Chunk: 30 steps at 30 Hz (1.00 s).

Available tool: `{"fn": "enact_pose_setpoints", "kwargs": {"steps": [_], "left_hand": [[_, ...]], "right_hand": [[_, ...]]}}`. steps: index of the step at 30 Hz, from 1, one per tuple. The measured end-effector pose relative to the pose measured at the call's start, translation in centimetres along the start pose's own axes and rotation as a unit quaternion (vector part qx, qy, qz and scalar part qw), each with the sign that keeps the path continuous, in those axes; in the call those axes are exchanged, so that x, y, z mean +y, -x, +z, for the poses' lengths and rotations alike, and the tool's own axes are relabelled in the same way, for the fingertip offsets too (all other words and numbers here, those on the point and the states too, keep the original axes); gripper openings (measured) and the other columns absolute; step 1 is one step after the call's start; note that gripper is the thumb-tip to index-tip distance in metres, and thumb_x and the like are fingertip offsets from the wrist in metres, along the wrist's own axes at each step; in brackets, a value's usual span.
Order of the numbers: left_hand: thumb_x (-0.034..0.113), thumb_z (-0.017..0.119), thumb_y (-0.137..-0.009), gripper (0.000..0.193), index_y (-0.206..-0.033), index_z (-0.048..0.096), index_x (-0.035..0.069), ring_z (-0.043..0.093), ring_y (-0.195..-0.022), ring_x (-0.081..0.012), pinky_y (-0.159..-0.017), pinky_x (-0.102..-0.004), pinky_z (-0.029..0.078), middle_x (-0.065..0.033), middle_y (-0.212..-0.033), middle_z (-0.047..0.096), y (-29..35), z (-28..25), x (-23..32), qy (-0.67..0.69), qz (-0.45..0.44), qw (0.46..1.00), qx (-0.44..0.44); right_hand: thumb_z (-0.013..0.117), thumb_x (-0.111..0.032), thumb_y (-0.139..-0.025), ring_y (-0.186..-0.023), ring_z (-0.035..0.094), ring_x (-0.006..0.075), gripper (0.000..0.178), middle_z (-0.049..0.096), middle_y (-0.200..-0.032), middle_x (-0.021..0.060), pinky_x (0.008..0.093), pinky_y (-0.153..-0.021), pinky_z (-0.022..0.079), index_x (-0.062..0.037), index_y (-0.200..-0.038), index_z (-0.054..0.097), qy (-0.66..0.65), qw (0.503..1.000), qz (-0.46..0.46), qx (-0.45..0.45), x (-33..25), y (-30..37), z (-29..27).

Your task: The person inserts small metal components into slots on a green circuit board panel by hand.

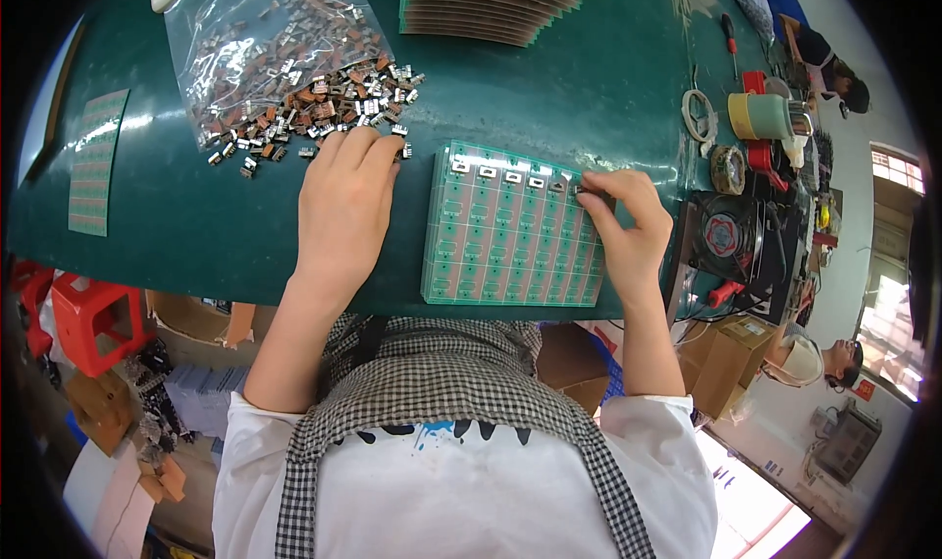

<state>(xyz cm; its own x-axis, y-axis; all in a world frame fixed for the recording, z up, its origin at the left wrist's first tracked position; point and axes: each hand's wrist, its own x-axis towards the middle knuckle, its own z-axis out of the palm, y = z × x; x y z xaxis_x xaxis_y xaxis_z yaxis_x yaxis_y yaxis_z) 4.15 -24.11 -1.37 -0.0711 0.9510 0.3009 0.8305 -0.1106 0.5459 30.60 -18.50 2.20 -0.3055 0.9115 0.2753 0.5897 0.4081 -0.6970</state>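
Observation:
A stack of green circuit boards (510, 230) lies in front of me, printed with a grid of small sections. Along its far edge sit several small metal slide switches (512, 177). At that row's right end, my right hand (633, 220) pinches a slide switch (581, 192) against the top board, partly covered by the fingertips. My left hand (345, 201) is at the near edge of a loose heap of slide switches (339, 98), its fingers bent down and close together. What they hold, if anything, is hidden. The heap spills from a clear plastic bag (265, 29).
A fanned row of boards (481, 9) stands at the far side of the green table (549, 98). One board sheet (96, 161) lies at left. Tape rolls (728, 169), a screwdriver (729, 44) and a black fan (726, 235) are at right. Other people sit beyond.

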Motion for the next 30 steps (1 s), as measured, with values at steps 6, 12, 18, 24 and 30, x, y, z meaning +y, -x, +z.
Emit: {"fn": "enact_pose_setpoints", "kwargs": {"steps": [6,12,18,24,30], "left_hand": [[0.002,0.063,-0.079,0.020,-0.099,0.061,0.003,0.056,-0.087,-0.0280,-0.076,-0.0378,0.045,-0.0094,-0.094,0.059,0.3,0.2,-0.1,-0.023,0.014,1.000,0.005],[0.000,0.063,-0.077,0.029,-0.105,0.059,0.005,0.057,-0.084,-0.0258,-0.073,-0.0378,0.046,-0.0081,-0.090,0.058,0.3,-0.2,0.0,0.004,0.031,0.998,0.050],[-0.002,0.064,-0.074,0.030,-0.104,0.061,0.005,0.062,-0.078,-0.0269,-0.069,-0.0335,0.050,-0.0101,-0.092,0.061,1.4,-1.1,2.6,0.255,0.062,0.965,0.023],[0.001,0.065,-0.074,0.034,-0.108,0.059,0.006,0.062,-0.076,-0.0254,-0.064,-0.0350,0.050,-0.0097,-0.096,0.061,2.9,-0.4,4.6,0.267,0.101,0.958,-0.021],[0.001,0.065,-0.075,0.038,-0.112,0.057,0.006,0.062,-0.075,-0.0257,-0.064,-0.0351,0.050,-0.0096,-0.095,0.061,2.8,-0.4,4.6,0.280,0.077,0.956,-0.035]], "right_hand": [[0.072,0.003,-0.069,-0.080,0.062,0.0231,0.022,0.068,-0.084,0.0064,0.0317,-0.071,0.049,-0.0038,-0.090,0.069,0.081,0.991,-0.103,-0.033,-0.7,-0.6,-0.4],[0.071,0.004,-0.069,-0.077,0.062,0.0233,0.023,0.067,-0.082,0.0073,0.0317,-0.067,0.050,-0.0039,-0.091,0.068,0.097,0.991,-0.085,-0.044,-0.7,-0.6,-0.4],[0.072,0.002,-0.070,-0.074,0.063,0.0226,0.021,0.066,-0.080,0.0078,0.0317,-0.065,0.050,-0.0036,-0.090,0.068,0.117,0.984,-0.133,-0.026,-0.6,-0.4,-0.4],[0.070,0.003,-0.071,-0.080,0.063,0.0229,0.022,0.066,-0.088,0.0079,0.0331,-0.068,0.051,-0.0037,-0.091,0.067,0.143,0.979,-0.137,-0.049,-1.6,-0.5,-0.7],[0.068,0.004,-0.071,-0.085,0.061,0.0240,0.029,0.064,-0.085,0.0074,0.0339,-0.072,0.049,-0.0048,-0.099,0.065,0.113,0.984,-0.129,-0.045,-2.0,-0.7,0.4]]}}
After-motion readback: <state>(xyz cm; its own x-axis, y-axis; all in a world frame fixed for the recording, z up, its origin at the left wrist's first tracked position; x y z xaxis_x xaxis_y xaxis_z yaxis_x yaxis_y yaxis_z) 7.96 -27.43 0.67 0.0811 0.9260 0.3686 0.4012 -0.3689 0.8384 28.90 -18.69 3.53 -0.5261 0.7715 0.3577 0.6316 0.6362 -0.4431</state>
